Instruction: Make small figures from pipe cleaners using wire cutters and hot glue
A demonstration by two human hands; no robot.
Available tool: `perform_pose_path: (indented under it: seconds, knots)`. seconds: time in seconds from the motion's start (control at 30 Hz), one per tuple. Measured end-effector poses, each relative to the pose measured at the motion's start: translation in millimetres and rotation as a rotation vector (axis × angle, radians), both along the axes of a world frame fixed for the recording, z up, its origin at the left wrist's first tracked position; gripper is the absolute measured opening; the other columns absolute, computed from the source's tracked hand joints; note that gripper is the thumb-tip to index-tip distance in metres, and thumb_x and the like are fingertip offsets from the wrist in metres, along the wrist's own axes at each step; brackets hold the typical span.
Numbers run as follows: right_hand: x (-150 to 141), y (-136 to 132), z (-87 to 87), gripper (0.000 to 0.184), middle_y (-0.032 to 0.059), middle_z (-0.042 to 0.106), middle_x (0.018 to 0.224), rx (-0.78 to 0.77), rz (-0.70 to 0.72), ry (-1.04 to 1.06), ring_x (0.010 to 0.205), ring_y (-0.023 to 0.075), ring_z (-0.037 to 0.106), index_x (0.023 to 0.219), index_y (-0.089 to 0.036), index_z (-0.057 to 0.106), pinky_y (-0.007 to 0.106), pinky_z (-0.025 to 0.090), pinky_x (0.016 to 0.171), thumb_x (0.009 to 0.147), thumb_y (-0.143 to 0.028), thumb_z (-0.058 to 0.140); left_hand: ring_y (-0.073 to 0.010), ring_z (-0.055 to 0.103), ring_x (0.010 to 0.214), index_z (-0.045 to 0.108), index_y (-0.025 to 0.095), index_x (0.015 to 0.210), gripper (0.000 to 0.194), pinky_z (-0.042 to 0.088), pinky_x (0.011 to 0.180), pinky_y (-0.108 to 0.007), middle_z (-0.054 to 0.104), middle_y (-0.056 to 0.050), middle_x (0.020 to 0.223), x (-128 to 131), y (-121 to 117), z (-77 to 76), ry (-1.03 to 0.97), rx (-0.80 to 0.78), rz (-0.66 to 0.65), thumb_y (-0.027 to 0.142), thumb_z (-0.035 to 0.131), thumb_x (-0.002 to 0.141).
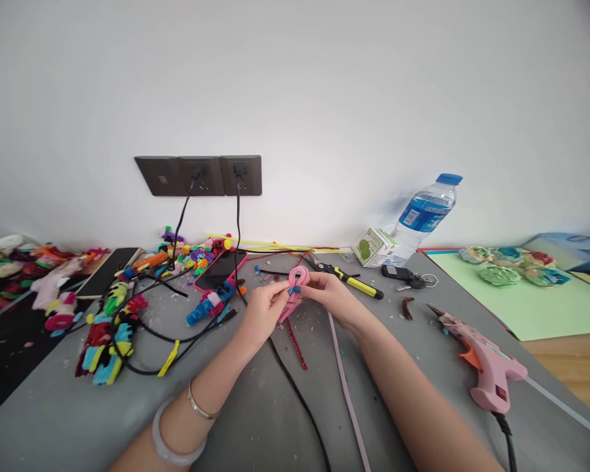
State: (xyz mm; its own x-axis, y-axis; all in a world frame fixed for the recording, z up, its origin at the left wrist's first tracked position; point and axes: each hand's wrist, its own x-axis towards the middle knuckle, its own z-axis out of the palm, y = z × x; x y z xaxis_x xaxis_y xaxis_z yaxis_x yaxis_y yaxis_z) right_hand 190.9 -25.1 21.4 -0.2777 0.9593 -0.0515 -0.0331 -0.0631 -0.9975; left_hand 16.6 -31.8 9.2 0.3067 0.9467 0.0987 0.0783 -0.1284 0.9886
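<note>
"Pink looped strand (303, 270): placing?"

"Centre of view, over the grey table (63, 419), between left hand (265, 305) and right hand (329, 295). Upper part bent into a rounded loop; lower part visible beneath the fingers."

"Handling?"

"Light and soft by the look of it, probably pliable enough to keep a bend. Little risk of breaking; more risk of squashing out of shape. Best hold: at the gathered base of the loop, in a gentle pinch, round top left free."

"Grip, left?"

"Narrow — thumb and fingers closed on the strand at the base of the loop. Two bangles (177, 436) on the forearm."

"Grip, right?"

"Likewise narrow, pinching the strand from the opposite side. Lower fingers partly hidden."

"Lilac strip (343, 380), running toward the near edge from beneath the right hand — same piece?"

"Cannot tell. Upper end covered by the right hand."

"Neighbouring items?"

"Red fuzzy stem (295, 344), on the table just below the hands. Yellow-and-black pliers (341, 273), lying just beyond the right hand. Blue fuzzy figure (209, 308), left of the left hand. Pink glue gun (491, 367), well apart, far right."
</note>
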Motion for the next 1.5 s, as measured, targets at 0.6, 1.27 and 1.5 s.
perform_pose_path:
  seconds: [0.6, 1.27, 1.5]
  knots:
    - [9, 1, 4.1, 0.034, 0.0018, 0.065, 0.08, 0.073, 0.014, 0.139, 0.068, 0.0134, 0.053, 0.084, -0.02, 0.071, 0.027, 0.045, 0.064, 0.074, -0.051, 0.078, -0.0136, 0.065, 0.072, 0.078, 0.012, 0.096, 0.045, 0.057, 0.078, -0.031, 0.07, -0.007, 0.08, -3, -2, 14.7, -0.347, -0.383, -0.104, 0.048, 0.082, 0.069]
    - [19, 1, 5.5, 0.031, 0.0017, 0.067, 0.07, 0.055, 0.134, 0.046, 0.066, 0.0141, 0.057, 0.073, -0.017, 0.072, 0.03, 0.047, 0.07, 0.076, -0.048, 0.078, -0.0186, 0.072, 0.075, 0.078, 0.013, 0.101, 0.031, 0.058, 0.071, -0.028, 0.077, -0.011, 0.086, -7, 0, 15.9, 0.001, -0.211, -0.252, 0.036, 0.065, 0.086]
    - [15, 0, 8.8, 0.033, 0.0017, 0.069, 0.068, 0.049, 0.079, 0.037, 0.062, 0.014, 0.059, 0.071, -0.017, 0.072, 0.03, 0.05, 0.066, 0.07, -0.048, 0.083, -0.02, 0.073, 0.075, 0.078, 0.013, 0.099, 0.036, 0.059, 0.073, -0.03, 0.078, -0.011, 0.085, -3, -2, 11.9, -0.023, -0.21, -0.245, 0.044, 0.067, 0.084]
